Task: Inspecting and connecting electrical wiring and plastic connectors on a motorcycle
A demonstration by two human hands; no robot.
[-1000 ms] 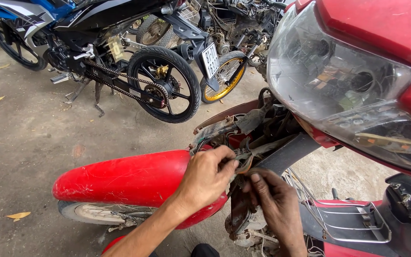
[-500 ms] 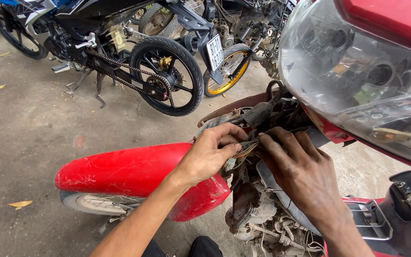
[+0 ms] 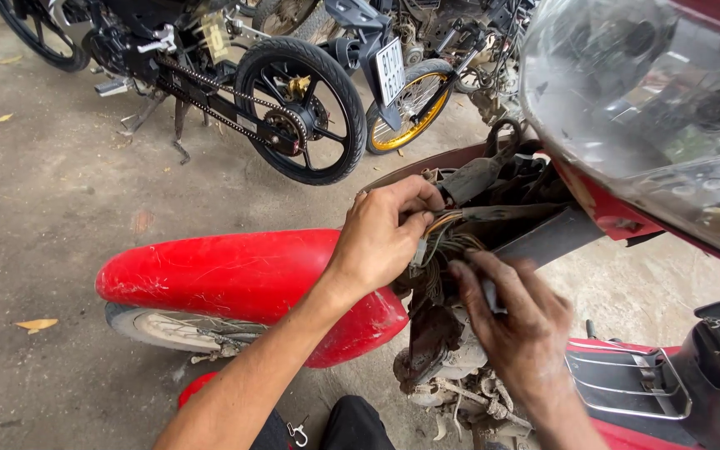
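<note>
A red motorcycle stands in front of me with its red front fender (image 3: pixel 235 279) at the left and its clear headlight cover (image 3: pixel 652 108) at the upper right. Between them a bundle of coloured wires (image 3: pixel 452 237) and dusty connectors lies exposed behind the headlight. My left hand (image 3: pixel 385 233) pinches a small connector of that wire bundle with its fingers. My right hand (image 3: pixel 514 321), dirty with grease, rests just below the wires with fingers curled against the frame; what it holds is hidden.
A black motorcycle with a black rear wheel (image 3: pixel 297 108) and chain is parked behind. A yellow-rimmed wheel (image 3: pixel 410 108) stands beside it. Concrete floor (image 3: pixel 52 217) with dry leaves spreads to the left. The red bike's front tyre (image 3: pixel 160 329) sits under the fender.
My right hand has dropped from the top of the wire bundle to below it. My left hand keeps its pinch on the wires. The view has shifted slightly closer.
</note>
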